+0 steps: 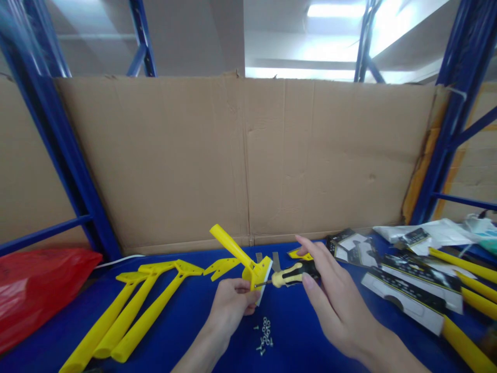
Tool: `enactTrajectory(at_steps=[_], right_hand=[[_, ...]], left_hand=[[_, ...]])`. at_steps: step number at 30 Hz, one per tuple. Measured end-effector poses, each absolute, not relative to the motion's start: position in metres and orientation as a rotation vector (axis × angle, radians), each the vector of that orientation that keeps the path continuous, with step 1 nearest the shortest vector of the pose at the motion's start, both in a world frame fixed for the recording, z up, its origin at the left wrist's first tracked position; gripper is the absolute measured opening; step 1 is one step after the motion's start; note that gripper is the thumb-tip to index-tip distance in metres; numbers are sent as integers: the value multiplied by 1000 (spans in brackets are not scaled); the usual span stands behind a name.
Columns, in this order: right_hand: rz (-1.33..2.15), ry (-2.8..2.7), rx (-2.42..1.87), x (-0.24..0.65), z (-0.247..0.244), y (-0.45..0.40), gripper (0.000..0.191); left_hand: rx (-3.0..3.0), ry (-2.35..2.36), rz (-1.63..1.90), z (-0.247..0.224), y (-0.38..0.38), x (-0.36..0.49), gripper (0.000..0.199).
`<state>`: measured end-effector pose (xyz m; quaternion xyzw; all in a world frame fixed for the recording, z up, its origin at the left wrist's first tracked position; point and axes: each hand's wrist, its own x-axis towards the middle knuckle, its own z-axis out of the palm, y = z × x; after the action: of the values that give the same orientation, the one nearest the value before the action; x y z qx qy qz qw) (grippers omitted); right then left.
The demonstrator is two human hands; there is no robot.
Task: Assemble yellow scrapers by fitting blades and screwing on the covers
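Note:
My left hand is closed on the head of a yellow plastic scraper, whose handle points up and to the left. A pale strip runs along the scraper's edge. In my right hand is a screwdriver with a black and cream handle, the thumb and fingers at its rear end. Its tip touches the scraper head near my left fingertips, at what looks like a screw. Below my hands lies a small pile of screws and nuts on the blue table.
Several yellow handles lie at left beside a red bag. Yellow head pieces and grey metal blades are behind my hands. Packaged scrapers crowd the right. A cardboard wall closes the back between blue posts.

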<state>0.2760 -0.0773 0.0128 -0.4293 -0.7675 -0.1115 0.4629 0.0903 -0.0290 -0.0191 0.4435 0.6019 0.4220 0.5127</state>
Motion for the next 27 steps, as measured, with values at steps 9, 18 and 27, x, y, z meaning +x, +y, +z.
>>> enactTrajectory(at_steps=[9, 18, 27], right_hand=[[-323, -1912, -1061, 276, 16, -77, 45], [-316, -1968, -1082, 278, 15, -74, 35], [-121, -1958, -1062, 278, 15, -77, 34]], left_hand=[[1065, 1440, 1003, -19, -30, 91, 17], [1069, 1453, 1014, -22, -30, 91, 11], [1074, 1457, 1004, -25, -27, 92, 6]])
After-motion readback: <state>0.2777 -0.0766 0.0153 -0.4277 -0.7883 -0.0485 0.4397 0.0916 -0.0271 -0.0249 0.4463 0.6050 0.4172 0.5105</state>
